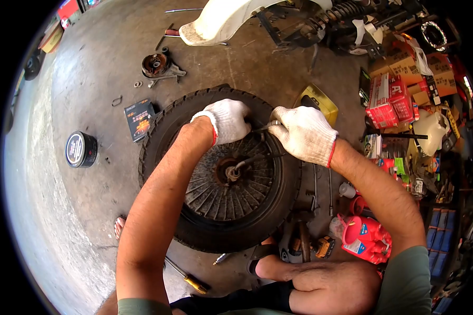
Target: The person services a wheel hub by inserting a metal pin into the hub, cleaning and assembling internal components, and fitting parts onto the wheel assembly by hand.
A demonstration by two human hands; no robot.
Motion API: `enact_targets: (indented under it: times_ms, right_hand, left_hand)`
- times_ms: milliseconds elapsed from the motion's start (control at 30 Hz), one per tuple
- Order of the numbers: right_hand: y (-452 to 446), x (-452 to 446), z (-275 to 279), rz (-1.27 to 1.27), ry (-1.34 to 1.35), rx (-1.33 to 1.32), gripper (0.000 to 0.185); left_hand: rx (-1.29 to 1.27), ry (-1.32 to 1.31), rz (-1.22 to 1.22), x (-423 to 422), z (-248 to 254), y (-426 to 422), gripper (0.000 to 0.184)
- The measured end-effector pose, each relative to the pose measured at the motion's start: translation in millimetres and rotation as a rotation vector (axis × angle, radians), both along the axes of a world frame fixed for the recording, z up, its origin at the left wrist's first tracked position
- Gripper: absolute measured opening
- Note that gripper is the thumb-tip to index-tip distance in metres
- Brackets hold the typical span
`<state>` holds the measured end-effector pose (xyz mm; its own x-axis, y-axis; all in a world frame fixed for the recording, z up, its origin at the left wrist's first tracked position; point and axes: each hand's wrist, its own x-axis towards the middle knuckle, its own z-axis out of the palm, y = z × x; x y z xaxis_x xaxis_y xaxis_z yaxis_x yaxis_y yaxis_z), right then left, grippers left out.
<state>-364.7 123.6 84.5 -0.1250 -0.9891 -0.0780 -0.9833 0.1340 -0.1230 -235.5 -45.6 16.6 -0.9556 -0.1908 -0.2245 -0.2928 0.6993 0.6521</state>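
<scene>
A wheel with a black tyre lies flat on the floor, its spoked hub facing up. My left hand, in a white knitted glove, is closed over the far side of the rim; its fingertips are hidden. Just to the right, my gloved right hand pinches a short thin metal rod, which points toward the left hand. Whether the left hand also grips it, I cannot tell. Below the hands, a dark cable comes out of the hub's axle.
A black round tub and a dark box stand left. A yellow-handled screwdriver lies in front. Rightward are long metal tools, red bottles and cartons. A brake part and white fender are beyond.
</scene>
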Motion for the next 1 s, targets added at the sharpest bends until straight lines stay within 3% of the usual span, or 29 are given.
enact_targets:
  times_ms: [167,267,400,500,567,633,700,767,867,967,1000]
  right_hand:
    - [-14,14,11,0.01,0.105,0.12,0.034]
    - [-27,25,18,0.062,0.206,0.225,0.042]
    - [-29,25,25,0.108,0.285,0.249,0.045]
    - [-23,21,33,0.351,0.4,0.137,0.038]
    - [-23,25,33,0.336,0.384,0.164,0.032]
    - [-29,34,36,0.02,0.44,0.431,0.031]
    - [-23,27,29,0.006,0.433,0.325,0.031]
    - [-16,17,18,0.214,0.312,-0.049,0.038]
    - [-19,27,28,0.128,0.404,0.179,0.036]
    - [-23,25,31,0.06,0.382,0.192,0.036]
    - [-22,23,29,0.217,0.334,-0.008,0.035]
  left_hand:
    - [0.092,0.152,0.051,5,-3,-6,0.034]
    - [0.367,0.296,-0.053,2,-9,-9,0.041]
    - [0.278,0.258,-0.001,5,-5,-2,0.041]
    - [0.316,0.325,0.017,7,-10,0,0.039]
    - [0.329,0.315,0.008,6,-12,0,0.039]
    - [0.337,0.307,-0.006,5,-13,2,0.039]
    - [0.317,0.293,0.011,4,-12,5,0.039]
    - [0.302,0.304,0.012,4,-14,4,0.039]
    - [0.344,0.269,-0.022,5,-10,2,0.039]
    - [0.348,0.288,0.029,3,-21,4,0.037]
    - [0.368,0.326,0.019,4,-21,3,0.036]
